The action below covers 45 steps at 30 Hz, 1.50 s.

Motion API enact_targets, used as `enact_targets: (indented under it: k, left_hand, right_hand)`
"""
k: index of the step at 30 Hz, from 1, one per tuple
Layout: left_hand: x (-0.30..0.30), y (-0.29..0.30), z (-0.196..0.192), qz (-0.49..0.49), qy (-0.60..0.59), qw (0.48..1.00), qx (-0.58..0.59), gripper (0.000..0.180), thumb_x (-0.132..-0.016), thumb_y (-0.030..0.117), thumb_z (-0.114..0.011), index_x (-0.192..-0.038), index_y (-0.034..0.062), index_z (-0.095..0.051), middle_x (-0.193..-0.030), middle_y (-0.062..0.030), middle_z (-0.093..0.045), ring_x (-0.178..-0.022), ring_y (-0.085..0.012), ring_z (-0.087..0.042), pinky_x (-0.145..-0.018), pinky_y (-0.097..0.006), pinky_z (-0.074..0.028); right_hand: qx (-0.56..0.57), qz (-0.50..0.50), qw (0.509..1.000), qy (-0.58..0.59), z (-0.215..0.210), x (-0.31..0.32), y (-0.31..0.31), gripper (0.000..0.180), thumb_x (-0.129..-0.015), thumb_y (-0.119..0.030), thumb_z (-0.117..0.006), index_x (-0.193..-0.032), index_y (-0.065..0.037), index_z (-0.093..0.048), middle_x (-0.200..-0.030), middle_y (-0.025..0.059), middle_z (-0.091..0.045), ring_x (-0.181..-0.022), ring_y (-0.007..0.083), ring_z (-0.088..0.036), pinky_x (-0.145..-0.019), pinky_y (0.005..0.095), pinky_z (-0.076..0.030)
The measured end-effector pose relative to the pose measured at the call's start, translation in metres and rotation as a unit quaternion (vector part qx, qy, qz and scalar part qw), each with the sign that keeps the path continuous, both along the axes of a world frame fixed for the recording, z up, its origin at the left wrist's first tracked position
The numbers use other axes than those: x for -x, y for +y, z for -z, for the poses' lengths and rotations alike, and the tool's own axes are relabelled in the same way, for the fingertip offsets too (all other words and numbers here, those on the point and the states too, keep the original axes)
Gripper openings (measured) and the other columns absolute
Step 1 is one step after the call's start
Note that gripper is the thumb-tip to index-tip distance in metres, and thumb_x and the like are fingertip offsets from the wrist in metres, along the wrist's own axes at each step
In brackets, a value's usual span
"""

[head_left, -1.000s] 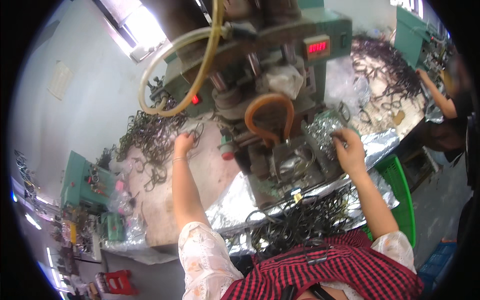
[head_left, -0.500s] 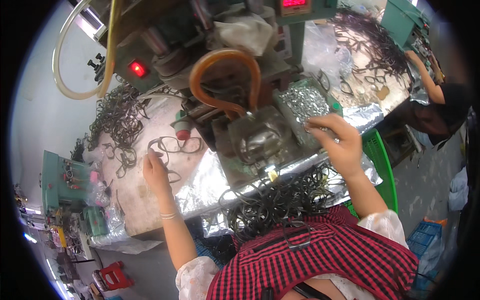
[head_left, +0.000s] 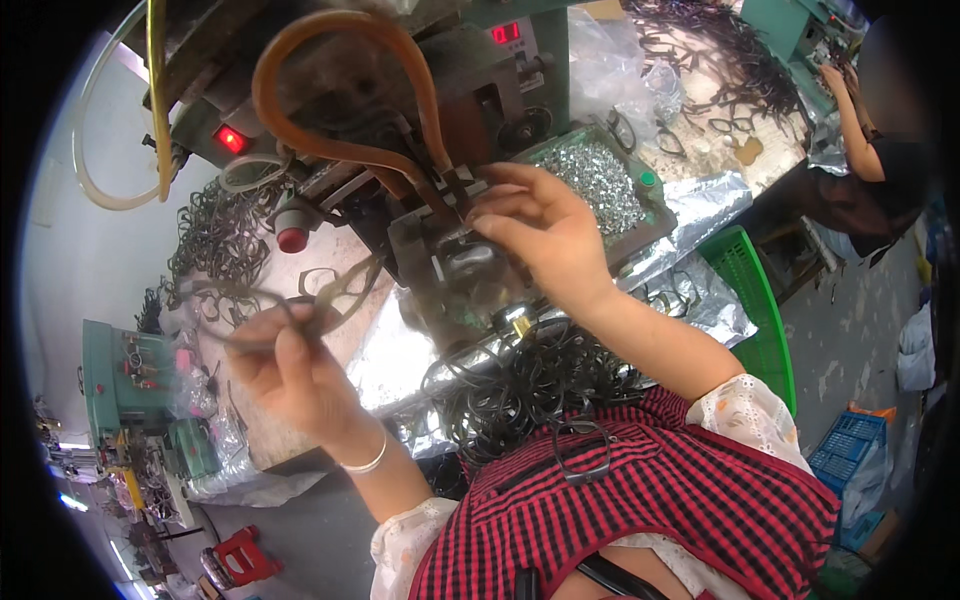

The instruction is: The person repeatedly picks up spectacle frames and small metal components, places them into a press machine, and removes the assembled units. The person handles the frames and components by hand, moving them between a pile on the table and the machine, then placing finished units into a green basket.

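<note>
My left hand pinches a dark eyeglass frame, smeared by motion, above the left part of the bench. At the press machine, my right hand has its thumb and fingers brought together beside the metal fixture. Whatever lies between those fingertips is too small to make out. Behind that hand a green tray holds many small shiny metal parts. A heap of dark eyeglass frames lies in front of the fixture, over my lap.
An orange-brown hose loops above the fixture. A red push button sticks out on its left. More frames are piled at the back left. To the right stand a green basket and another person at work.
My right hand has moved left from the parts tray to the fixture. My left hand has lifted an eyeglass frame from the bench and come nearer. The view has shifted slightly.
</note>
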<state>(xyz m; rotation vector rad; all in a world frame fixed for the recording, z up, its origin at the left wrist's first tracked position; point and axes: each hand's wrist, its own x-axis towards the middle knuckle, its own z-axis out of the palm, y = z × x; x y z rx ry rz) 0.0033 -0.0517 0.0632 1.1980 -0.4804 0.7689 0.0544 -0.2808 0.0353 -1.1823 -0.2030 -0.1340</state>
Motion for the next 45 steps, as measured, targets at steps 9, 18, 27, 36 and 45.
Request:
enact_targets:
  k: [9,18,27,36,45]
  left_hand:
    - [0.008,-0.042,-0.027,-0.078,0.047,0.987,-0.134,0.013,-0.083,-0.006,-0.064,-0.092,-0.0015,-0.056,-0.086,-0.0136,-0.066,-0.082,-0.0227,-0.067,-0.079,-0.035,-0.054]
    - [0.003,-0.081,-0.019,-0.035,0.116,0.961,-0.247,0.016,-0.078,-0.007,-0.070,-0.091,-0.0048,-0.062,-0.084,-0.0135,-0.070,-0.080,-0.0203,-0.069,-0.074,-0.029,-0.051]
    - [0.004,-0.083,-0.018,-0.033,0.119,0.964,-0.237,0.014,-0.078,-0.008,-0.070,-0.089,-0.0050,-0.063,-0.083,-0.0128,-0.070,-0.080,-0.0189,-0.069,-0.073,-0.028,-0.052]
    - [0.049,-0.022,0.019,-0.383,-0.061,0.904,-0.178,0.019,-0.094,-0.002,-0.046,-0.111,-0.0085,-0.050,-0.108,-0.0241,-0.061,-0.100,-0.0321,-0.061,-0.097,-0.044,-0.049]
    - [-0.062,0.095,0.079,-0.279,0.257,0.747,-0.547,0.033,-0.074,-0.003,-0.059,-0.104,0.0103,-0.063,-0.142,-0.0187,-0.047,-0.125,-0.0346,-0.045,-0.106,-0.043,-0.036]
  right_hand:
    - [0.089,-0.040,0.993,-0.069,-0.015,0.026,-0.014,0.038,-0.083,-0.003,-0.062,-0.121,0.001,-0.057,-0.118,0.0127,-0.062,-0.111,0.0218,-0.059,-0.098,0.0328,-0.043]
    - [0.582,0.285,0.743,-0.168,0.070,-0.038,-0.100,0.012,-0.074,-0.012,-0.071,-0.084,-0.008,-0.069,-0.114,0.0108,-0.063,-0.116,0.0320,-0.053,-0.092,0.0416,-0.047]
    - [0.457,0.291,0.832,-0.115,0.054,-0.038,-0.097,0.011,-0.079,-0.018,-0.065,-0.083,-0.007,-0.068,-0.085,0.0091,-0.067,-0.086,0.0303,-0.062,-0.075,0.0406,-0.048]
    - [0.325,0.247,0.913,-0.017,0.070,-0.020,-0.111,0.019,-0.083,-0.010,-0.066,-0.100,-0.003,-0.070,-0.087,0.0092,-0.070,-0.081,0.0165,-0.065,-0.075,0.0287,-0.050]
    - [0.316,0.183,0.930,-0.048,0.040,-0.029,-0.064,0.015,-0.086,-0.009,-0.065,-0.098,-0.001,-0.066,-0.088,0.0109,-0.070,-0.084,0.0192,-0.068,-0.075,0.0301,-0.051]
